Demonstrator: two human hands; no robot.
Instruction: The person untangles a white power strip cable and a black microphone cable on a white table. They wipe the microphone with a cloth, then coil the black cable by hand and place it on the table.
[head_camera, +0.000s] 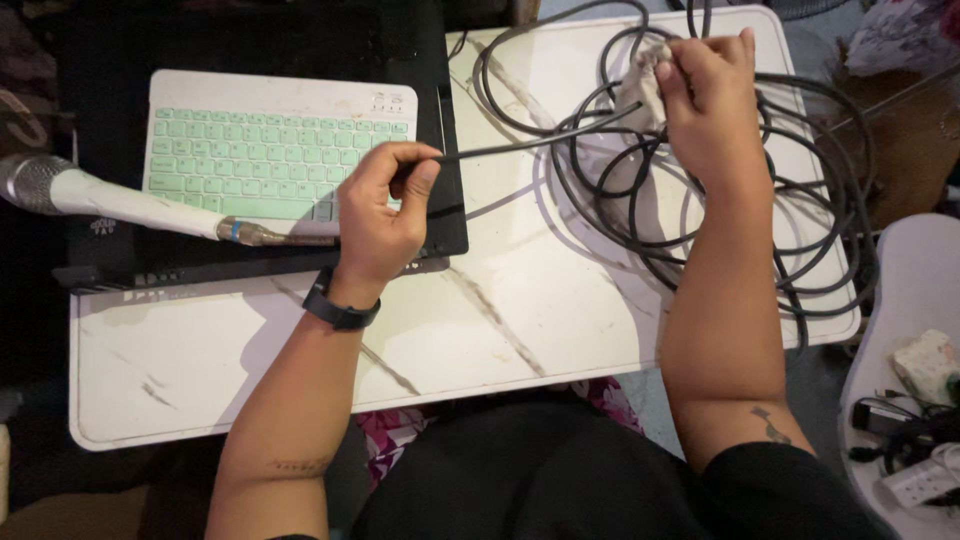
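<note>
Now your left hand (385, 215) pinches the cable (520, 145) near the table's (500, 320) far edge; your right hand (705, 105) clamps a cloth (645, 85) around it.

A white marble-patterned desk (520, 330) carries a black laptop (250, 40) at ten o'clock, with a white keyboard with mint-green keys (270, 150) lying on it. A white microphone (110, 205) with a silver mesh head lies across the laptop's front edge at nine o'clock. At four o'clock, a white power strip (920, 480) sits beside dark plugs.
</note>
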